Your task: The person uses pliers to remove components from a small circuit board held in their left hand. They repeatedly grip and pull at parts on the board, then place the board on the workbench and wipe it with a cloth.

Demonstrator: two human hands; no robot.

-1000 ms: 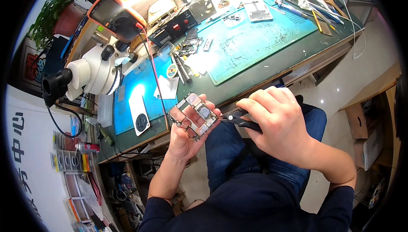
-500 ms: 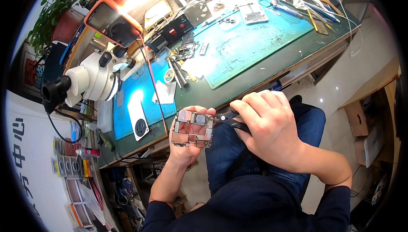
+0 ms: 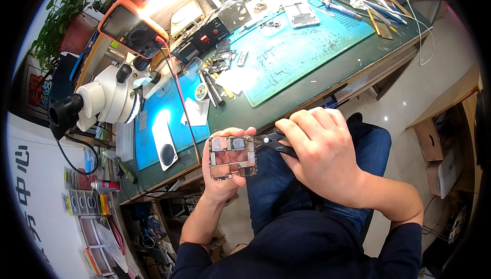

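My left hand (image 3: 219, 186) holds a small phone circuit board (image 3: 221, 169) by its edges, in front of the bench and above my lap. The board has copper-coloured shield plates, grey patches and a gap in its middle through which my fingers show. In my right hand (image 3: 319, 148) is a pair of black-handled cutting pliers (image 3: 276, 142), fingers wrapped round the handles. The pliers' metal jaws point left and meet the board's right edge near its upper corner. Whether the jaws grip the edge I cannot tell.
A white microscope (image 3: 105, 100) stands over a blue mat at the left. Behind it is an orange multimeter (image 3: 134, 27) with a red lead hanging down. A larger blue mat (image 3: 302, 59) bears an opened phone (image 3: 300, 14); tweezers and other tools (image 3: 381, 16) lie far right.
The board has tilted slightly in my left hand, so its middle gap shows differently. The pliers have shifted a little left. My view has moved slightly.
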